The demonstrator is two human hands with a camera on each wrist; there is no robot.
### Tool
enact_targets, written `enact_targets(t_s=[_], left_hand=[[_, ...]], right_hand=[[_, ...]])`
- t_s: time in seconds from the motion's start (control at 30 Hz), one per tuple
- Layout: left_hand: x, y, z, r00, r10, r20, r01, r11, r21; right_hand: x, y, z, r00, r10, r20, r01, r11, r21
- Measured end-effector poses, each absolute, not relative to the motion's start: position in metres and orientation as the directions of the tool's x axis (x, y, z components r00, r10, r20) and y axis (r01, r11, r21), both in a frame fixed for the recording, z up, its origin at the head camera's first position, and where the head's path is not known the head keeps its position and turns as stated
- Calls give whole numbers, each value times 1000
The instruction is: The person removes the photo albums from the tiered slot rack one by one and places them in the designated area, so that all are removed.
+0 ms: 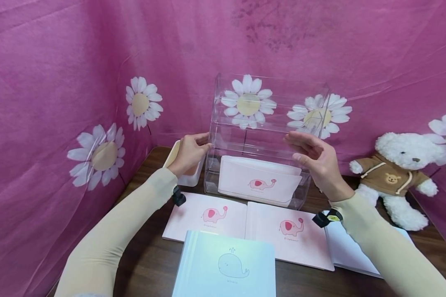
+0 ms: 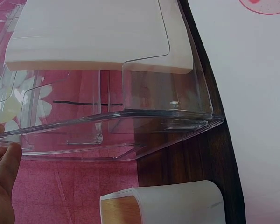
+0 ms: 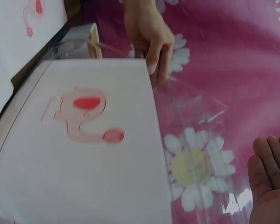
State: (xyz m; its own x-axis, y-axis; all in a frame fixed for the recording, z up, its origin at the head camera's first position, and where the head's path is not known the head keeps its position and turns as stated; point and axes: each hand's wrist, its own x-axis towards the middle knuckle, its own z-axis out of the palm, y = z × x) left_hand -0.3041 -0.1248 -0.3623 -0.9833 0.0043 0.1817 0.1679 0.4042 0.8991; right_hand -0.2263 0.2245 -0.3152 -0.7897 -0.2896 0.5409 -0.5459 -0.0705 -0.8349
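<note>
A clear tiered display rack (image 1: 260,142) stands at the back of the table. Pink booklets with an elephant drawing (image 1: 259,185) lean in its lowest tier. My left hand (image 1: 191,152) pinches the rack's left side edge; the left wrist view shows the fingers (image 2: 7,168) at that clear edge. My right hand (image 1: 316,161) is at the rack's right side with fingers extended, holding nothing. In the right wrist view this hand (image 3: 273,182) appears at the lower right, apart from the elephant booklet (image 3: 98,158).
Two pink elephant booklets (image 1: 230,220) lie before the rack. Nearer is a blue whale booklet (image 1: 226,264); a pale booklet (image 1: 357,243) lies under the right forearm. A white bin (image 1: 189,177) stands left of the rack, a teddy bear (image 1: 394,177) to the right.
</note>
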Motion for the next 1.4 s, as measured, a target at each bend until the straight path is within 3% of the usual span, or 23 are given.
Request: enact_targets(t_s=[0.47,1.07,1.27,1.4], left_hand=[[-303,-125,-364,-984,14,176,166,415,895],[-300,-125,-362,-982,13,190,179,411,894],[-300,-126,-363,-982,22,188,180,417,891],[-300,-126,-363,-980,24,196,187,422,887]], right_hand=[[-246,241,-358,-896,-288,339,-389,138,-911],[-238,237,-375,-899,-291,328,-364,77,-928],[-237,233,-385,-921,-302,245,-281,84,-956],[-238,229,-392,-944,-284,166,-218,164,-962]])
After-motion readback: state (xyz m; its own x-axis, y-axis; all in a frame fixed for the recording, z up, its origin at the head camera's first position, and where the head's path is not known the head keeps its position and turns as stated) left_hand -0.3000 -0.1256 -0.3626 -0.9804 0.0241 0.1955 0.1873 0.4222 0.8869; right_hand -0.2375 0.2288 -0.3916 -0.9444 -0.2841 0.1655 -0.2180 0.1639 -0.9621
